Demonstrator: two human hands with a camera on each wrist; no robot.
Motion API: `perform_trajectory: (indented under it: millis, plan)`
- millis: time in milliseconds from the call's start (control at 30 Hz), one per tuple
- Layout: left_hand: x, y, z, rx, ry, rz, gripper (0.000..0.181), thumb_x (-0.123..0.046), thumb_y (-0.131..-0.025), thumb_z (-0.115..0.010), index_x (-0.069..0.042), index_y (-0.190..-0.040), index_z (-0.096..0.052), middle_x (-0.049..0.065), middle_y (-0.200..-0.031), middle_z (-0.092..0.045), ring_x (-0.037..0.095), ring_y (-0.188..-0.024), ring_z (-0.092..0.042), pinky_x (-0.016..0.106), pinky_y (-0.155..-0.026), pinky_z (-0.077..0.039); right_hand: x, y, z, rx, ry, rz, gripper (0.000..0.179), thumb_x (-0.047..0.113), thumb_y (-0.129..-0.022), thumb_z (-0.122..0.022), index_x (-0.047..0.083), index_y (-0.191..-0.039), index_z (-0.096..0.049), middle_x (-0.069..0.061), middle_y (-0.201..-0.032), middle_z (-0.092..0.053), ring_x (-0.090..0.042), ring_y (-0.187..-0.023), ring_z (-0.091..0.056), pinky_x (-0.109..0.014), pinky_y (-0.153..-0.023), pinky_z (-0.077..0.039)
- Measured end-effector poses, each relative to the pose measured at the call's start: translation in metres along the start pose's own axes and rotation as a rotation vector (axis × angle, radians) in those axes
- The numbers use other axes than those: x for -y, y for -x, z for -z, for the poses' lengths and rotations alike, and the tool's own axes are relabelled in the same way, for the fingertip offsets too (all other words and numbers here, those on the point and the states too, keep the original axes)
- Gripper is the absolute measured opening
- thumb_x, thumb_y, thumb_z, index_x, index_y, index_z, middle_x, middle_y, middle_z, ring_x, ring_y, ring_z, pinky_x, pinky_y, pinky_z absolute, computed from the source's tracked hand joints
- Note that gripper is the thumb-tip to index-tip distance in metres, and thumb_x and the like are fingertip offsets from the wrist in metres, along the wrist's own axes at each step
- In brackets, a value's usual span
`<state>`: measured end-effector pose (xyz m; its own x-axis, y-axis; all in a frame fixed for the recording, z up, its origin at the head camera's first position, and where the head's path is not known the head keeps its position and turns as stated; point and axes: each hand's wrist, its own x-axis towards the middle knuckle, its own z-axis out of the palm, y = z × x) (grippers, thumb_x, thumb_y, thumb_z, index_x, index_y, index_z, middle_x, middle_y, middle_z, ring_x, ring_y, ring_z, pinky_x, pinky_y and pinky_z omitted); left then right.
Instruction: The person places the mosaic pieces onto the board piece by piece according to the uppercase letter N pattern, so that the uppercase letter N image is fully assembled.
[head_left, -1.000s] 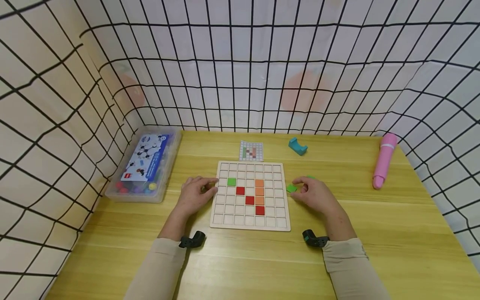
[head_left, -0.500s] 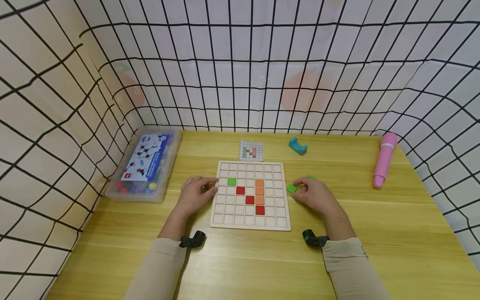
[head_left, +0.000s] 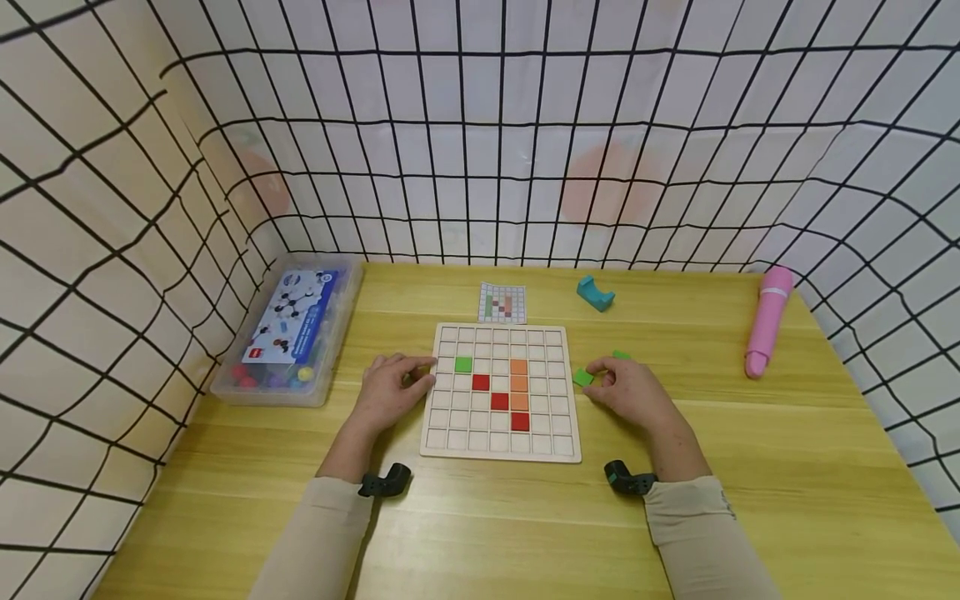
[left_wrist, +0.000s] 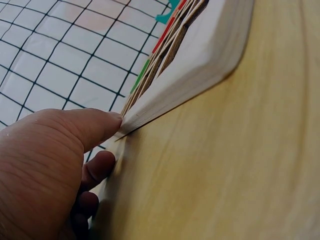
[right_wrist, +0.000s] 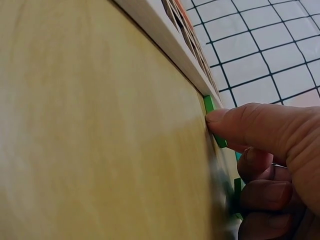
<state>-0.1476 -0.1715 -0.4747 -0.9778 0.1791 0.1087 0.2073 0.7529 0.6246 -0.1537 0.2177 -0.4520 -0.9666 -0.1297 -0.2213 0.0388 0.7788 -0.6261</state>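
A square wooden grid board [head_left: 540, 437] lies flat, with one green tile [head_left: 463, 364], several red tiles [head_left: 481, 382] and a column of orange tiles [head_left: 519, 383] in its cells. My left hand [head_left: 393, 389] touches the board's left edge with thumb and index fingertips; its other fingers bend loosely below the thumb in the left wrist view. Beside the right edge, my right hand [head_left: 628, 390] pinches a loose green tile [head_left: 583, 377] between thumb and index finger. In the right wrist view that tile [right_wrist: 216, 122] is partly covered by the thumb.
Another green tile [head_left: 622, 355] lies behind my right hand. Behind the board are a small pattern card [head_left: 502, 302] and a teal bracket-shaped piece [head_left: 596, 293]. A clear plastic case [head_left: 288, 329] stands left, a pink cylinder [head_left: 769, 321] right. Grid-patterned walls [head_left: 517, 133] enclose the table.
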Motion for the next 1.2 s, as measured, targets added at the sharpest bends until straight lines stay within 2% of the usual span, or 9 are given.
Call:
perform_trajectory:
  millis: [300, 467, 600, 867, 1200]
  plan:
    - [-0.002, 0.0, 0.001, 0.005, 0.001, 0.003, 0.034, -0.03, -0.098, -0.069, -0.02, -0.13, -0.072, 0.002, -0.097, -0.069, 0.023, -0.092, -0.048, 0.043, -0.09, -0.032, 0.002, 0.002, 0.002, -0.008, -0.034, -0.01, 0.035, 0.022, -0.094, -0.07, 0.006, -0.125, -0.067, -0.004, -0.082, -0.055, -0.019, -0.071, -0.05, -0.031, -0.065, -0.04]
    - [-0.001, 0.0, 0.001, 0.002, 0.0, 0.002, 0.034, -0.03, -0.098, -0.069, -0.02, -0.13, -0.072, 0.002, -0.097, -0.068, 0.023, -0.092, -0.048, 0.043, -0.09, -0.032, 0.006, 0.004, 0.004, -0.017, -0.025, 0.017, 0.033, 0.021, -0.095, -0.068, 0.008, -0.126, -0.067, -0.003, -0.08, -0.054, -0.018, -0.069, -0.049, -0.032, -0.066, -0.04]
    - [0.0, -0.001, 0.001, 0.0, 0.001, -0.002, 0.033, -0.03, -0.098, -0.069, -0.02, -0.13, -0.072, 0.001, -0.096, -0.068, 0.023, -0.092, -0.048, 0.043, -0.09, -0.032, 0.013, 0.004, 0.005, -0.014, -0.023, 0.04, 0.033, 0.021, -0.096, -0.068, 0.008, -0.126, -0.067, -0.003, -0.081, -0.054, -0.018, -0.069, -0.049, -0.032, -0.065, -0.04]
    - [0.001, -0.001, 0.0, -0.001, 0.006, -0.009, 0.033, -0.03, -0.098, -0.07, -0.02, -0.129, -0.072, 0.001, -0.095, -0.068, 0.022, -0.09, -0.047, 0.044, -0.09, -0.032, 0.031, 0.006, 0.002, 0.019, -0.063, 0.068, 0.033, 0.021, -0.096, -0.07, 0.009, -0.127, -0.067, -0.003, -0.081, -0.053, -0.015, -0.063, -0.045, -0.026, -0.054, -0.036]
    - [0.002, -0.001, 0.0, 0.01, 0.003, 0.001, 0.032, -0.03, -0.098, -0.07, -0.022, -0.129, -0.072, 0.001, -0.098, -0.069, 0.021, -0.091, -0.047, 0.044, -0.091, -0.032, 0.051, 0.005, -0.008, 0.039, -0.059, 0.123, 0.031, 0.02, -0.095, -0.071, 0.011, -0.125, -0.068, -0.001, -0.078, -0.051, -0.016, -0.062, -0.043, -0.026, -0.055, -0.033]
